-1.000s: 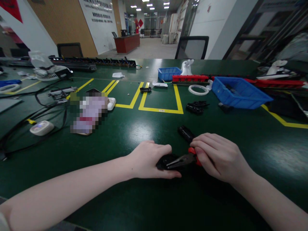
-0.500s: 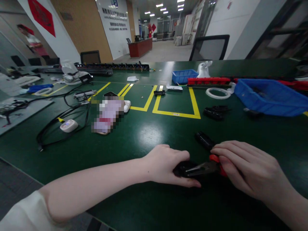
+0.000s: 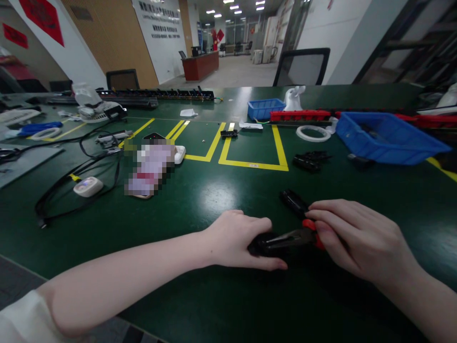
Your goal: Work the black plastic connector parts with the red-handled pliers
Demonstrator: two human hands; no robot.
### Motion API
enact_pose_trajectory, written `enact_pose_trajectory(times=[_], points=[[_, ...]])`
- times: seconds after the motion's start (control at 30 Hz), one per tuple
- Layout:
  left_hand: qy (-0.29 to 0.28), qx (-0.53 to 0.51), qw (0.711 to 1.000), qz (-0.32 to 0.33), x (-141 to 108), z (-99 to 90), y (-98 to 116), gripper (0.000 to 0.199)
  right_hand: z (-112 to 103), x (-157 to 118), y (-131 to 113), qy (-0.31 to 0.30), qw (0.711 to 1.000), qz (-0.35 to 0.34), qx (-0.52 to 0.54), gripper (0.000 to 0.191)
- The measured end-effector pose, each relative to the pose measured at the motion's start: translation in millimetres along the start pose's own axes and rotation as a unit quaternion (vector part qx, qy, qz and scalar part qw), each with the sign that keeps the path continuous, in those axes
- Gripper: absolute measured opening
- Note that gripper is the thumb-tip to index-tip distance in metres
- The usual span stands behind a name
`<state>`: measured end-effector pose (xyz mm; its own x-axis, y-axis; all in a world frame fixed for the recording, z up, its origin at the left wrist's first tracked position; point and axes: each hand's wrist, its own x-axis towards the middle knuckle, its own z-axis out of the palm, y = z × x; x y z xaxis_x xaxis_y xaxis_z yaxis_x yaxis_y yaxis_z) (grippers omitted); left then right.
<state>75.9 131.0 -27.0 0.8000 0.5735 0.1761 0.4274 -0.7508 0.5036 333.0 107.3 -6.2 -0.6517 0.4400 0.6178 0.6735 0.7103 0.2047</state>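
Red pliers [image 3: 302,236] fill the right hand [image 3: 360,236], angled inward; left hand [image 3: 235,240] clasps black part [image 3: 258,244].

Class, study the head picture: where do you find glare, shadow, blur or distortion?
Head view: a pale patch of glare on the green table beyond the left hand; deep shadow below the pliers, where the black part loses its detail; the phone hidden by coarse pixel blocks; wall lettering too soft to read clearly; pillars leaning outward near the edges.
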Motion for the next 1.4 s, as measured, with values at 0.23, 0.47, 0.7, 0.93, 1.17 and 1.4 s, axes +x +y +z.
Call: enact_pose_trajectory(times=[0.23,0.47,0.7,0.93,1.17,1.4], points=[[0.002,0.004,1.0,0.005,-0.7,0.4,-0.2,0.051,-0.8,0.8,-3.4,-0.006,1.0,0.009,0.002,0.015],[-0.005,0.015,1.0,0.003,-0.6,0.0,0.5,0.05,-0.1,2.9,-1.8,-0.018,1.0,-0.005,0.004,0.014],[0.003,0.01,1.0,0.016,-0.3,-0.1,0.9,0.049,-0.3,3.0,-3.4,-0.024,1.0,-0.001,0.016,0.015],[0.001,0.007,1.0,0.007,-0.8,-1.0,1.2,0.049,0.1,0.8,-0.3,-0.025,0.999,0.025,0.029,0.016],[0.003,0.012,1.0,0.002,-1.4,-0.1,1.2,0.048,-2.4,3.3,-4.2,-0.026,0.999,0.012,0.023,0.016],[0.005,0.031,0.999,0.004,-1.7,0.9,1.5,0.048,-1.1,3.6,-5.7,-0.029,0.999,0.005,0.022,0.015]])
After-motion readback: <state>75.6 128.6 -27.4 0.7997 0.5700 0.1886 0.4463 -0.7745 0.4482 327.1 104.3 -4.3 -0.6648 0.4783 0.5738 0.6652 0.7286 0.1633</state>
